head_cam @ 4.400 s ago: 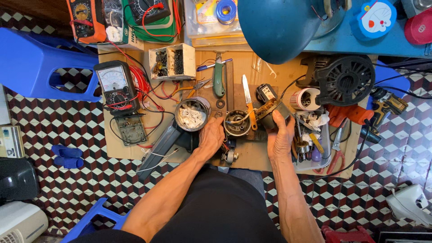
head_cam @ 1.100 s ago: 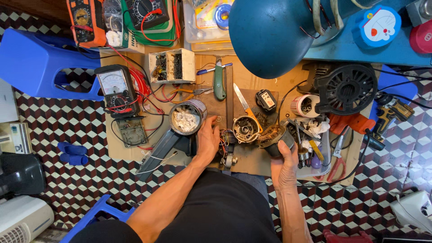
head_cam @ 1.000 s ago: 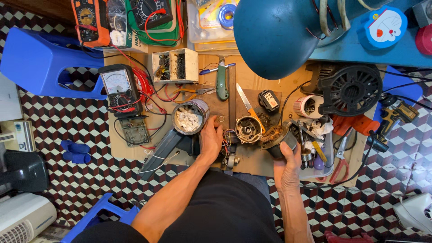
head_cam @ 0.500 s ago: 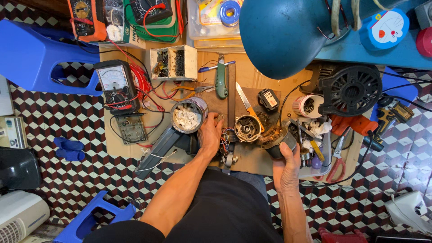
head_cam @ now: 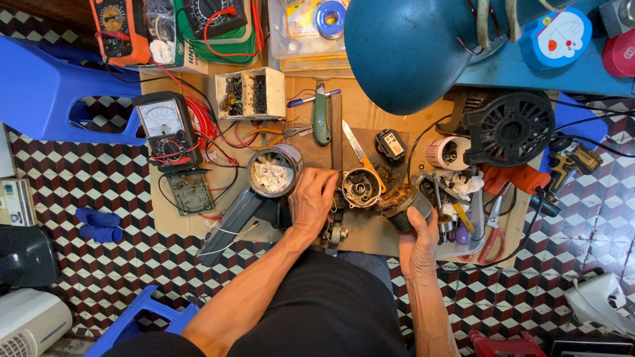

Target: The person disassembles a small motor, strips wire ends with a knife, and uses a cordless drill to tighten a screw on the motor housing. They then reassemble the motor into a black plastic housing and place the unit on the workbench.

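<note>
My right hand (head_cam: pixel 418 246) grips a dark motor part with rusty copper windings (head_cam: pixel 401 201), held just above the cardboard work mat (head_cam: pixel 370 233). A round metal motor housing (head_cam: pixel 360 187) lies on the mat right beside that part. My left hand (head_cam: pixel 312 201) rests on the mat with its fingertips at the housing's left side, beside a tin can holding crumpled white paper (head_cam: pixel 272 173). Whether the left fingers pinch anything small is hidden.
An orange-handled knife (head_cam: pixel 357 149), green utility knife (head_cam: pixel 321 119), analog multimeter (head_cam: pixel 164 130), screw box (head_cam: pixel 251 93), black fan housing (head_cam: pixel 508 127), red scissors (head_cam: pixel 491 228) and a blue lamp shade (head_cam: pixel 405 49) crowd the mat. Blue stools (head_cam: pixel 46 92) stand on the checkered floor.
My right hand has lifted the wound motor part off the mat and away from the housing, toward me. My left hand stays near the housing.
</note>
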A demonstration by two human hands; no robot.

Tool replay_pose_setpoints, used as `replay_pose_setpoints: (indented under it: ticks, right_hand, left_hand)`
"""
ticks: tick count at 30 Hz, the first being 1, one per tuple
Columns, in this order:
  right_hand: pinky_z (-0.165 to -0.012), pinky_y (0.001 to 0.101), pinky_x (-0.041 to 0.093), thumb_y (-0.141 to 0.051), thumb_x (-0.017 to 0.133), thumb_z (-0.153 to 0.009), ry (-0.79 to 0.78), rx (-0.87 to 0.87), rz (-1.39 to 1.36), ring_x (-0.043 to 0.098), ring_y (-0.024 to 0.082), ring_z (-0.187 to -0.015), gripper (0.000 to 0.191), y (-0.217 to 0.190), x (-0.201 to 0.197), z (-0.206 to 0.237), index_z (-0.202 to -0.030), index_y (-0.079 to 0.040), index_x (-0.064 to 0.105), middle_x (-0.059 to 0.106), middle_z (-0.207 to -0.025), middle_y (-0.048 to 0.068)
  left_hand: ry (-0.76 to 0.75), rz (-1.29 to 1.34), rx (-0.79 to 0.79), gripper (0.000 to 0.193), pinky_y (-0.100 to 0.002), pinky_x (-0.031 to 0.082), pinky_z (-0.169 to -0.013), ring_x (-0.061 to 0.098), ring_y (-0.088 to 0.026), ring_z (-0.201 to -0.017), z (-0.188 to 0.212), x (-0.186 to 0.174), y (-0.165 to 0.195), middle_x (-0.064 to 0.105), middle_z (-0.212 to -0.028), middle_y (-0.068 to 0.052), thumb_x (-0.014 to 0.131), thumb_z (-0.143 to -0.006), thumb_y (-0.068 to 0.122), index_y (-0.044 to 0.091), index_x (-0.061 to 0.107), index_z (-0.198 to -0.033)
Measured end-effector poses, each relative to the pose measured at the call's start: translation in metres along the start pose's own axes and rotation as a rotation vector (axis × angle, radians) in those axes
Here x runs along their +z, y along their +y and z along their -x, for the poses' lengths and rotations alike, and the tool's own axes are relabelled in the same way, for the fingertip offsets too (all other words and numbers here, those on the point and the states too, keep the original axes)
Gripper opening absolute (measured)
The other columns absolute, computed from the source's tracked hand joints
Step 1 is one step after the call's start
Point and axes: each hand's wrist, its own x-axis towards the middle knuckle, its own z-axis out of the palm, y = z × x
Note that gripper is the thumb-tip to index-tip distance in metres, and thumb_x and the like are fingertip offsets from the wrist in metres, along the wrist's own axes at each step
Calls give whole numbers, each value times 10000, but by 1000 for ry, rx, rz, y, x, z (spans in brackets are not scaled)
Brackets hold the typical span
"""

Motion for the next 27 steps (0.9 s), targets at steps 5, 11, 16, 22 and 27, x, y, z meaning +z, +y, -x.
replay_pose_setpoints:
  ticks: [5,11,16,22,27]
  right_hand:
    - [-1076,402,486,-201,739,-876,4,11,49,571,222,-1222,670,-2,1,1,-1455,-37,443,571,-1331,107]
    - [-1074,412,480,-210,754,-844,8,-14,80,558,224,-1226,704,-2,10,-4,-1447,-46,431,556,-1337,99]
    - [-1100,403,463,-199,756,-847,19,-32,58,558,215,-1238,704,1,18,-10,-1454,-47,434,562,-1343,88]
    - [-1068,396,468,-210,757,-853,11,-35,49,555,206,-1227,679,5,23,-17,-1441,-51,458,570,-1329,77]
    - [-1023,399,467,-220,762,-840,22,-14,95,557,206,-1191,682,9,24,-22,-1431,-57,461,577,-1306,73]
  left_hand:
    - [-171,-26,133,139,-427,504,-829,626,-297,-944,-12,5,13,647,-965,-86,761,-890,203,96,767,-978]
    - [-265,88,-45,264,-447,520,-881,650,-363,-1021,-5,9,-3,662,-1092,-167,680,-946,187,57,682,-1176]
    - [-482,82,-107,478,-503,517,-896,648,-448,-1055,11,-7,-21,644,-1221,-240,610,-873,77,7,531,-1340]
    - [-559,-37,-12,409,-509,525,-782,654,-430,-906,2,-3,-40,643,-1087,-228,709,-861,178,55,605,-1237]
    - [-554,-59,122,181,-502,531,-748,669,-412,-860,-9,1,-58,681,-980,-177,650,-955,153,85,661,-1122]
